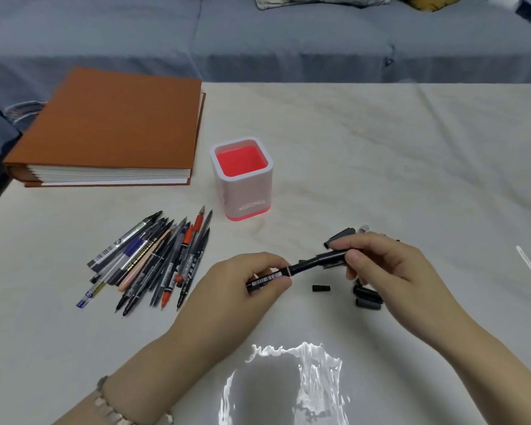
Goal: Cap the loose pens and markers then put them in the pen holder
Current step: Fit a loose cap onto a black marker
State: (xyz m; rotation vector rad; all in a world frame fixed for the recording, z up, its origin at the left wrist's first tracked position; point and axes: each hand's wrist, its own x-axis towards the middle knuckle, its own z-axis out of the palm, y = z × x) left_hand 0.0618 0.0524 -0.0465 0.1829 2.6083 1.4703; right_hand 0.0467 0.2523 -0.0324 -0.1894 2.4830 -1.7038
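Wide open cloth (396, 154) to the right of the pen holder (242, 185) and behind it: that is the easy lane. The holder's mouth faces straight up, with bare cloth between it and the hands. On the left, the pile of pens (154, 262) fans close to the holder's base, and the brown binder (111, 127) walls off the far-left corner. Loose caps (367, 297) litter the cloth by the right hand (387, 265), which holds a marker (307, 265) together with the left hand (239, 280), barring the middle.
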